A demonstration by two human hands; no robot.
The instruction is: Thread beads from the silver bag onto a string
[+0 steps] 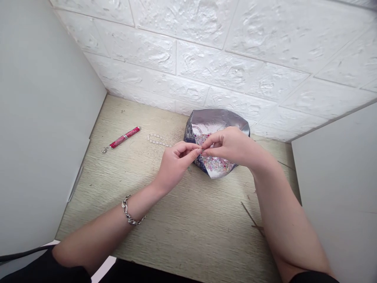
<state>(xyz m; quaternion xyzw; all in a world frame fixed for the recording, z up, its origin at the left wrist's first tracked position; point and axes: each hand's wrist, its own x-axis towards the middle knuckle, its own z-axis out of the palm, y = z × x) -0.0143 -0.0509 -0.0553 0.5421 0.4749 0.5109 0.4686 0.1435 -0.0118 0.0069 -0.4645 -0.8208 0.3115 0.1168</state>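
Both hands meet fingertip to fingertip over the left part of an open pouch [219, 173] with a silvery lining. Small multicoloured beads [216, 163] lie inside it. My left hand [175, 161], with a chain bracelet [129, 212] on the wrist, pinches thumb against index finger. Coming from the right, my right hand [229, 147] also pinches, its fingertips touching the left ones. Whatever is between the fingertips is too small to make out. A bit of something greenish hangs just below my left hand. A loop of clear beads [157, 140] lies left of the pouch.
A red penlike object [125, 137] with metal ends lies at the left of the wooden table [188, 232]. Thin brown sticks [250, 214] are near my right forearm. A white brick-patterned wall [203, 59] stands behind, with pale panels on both sides.
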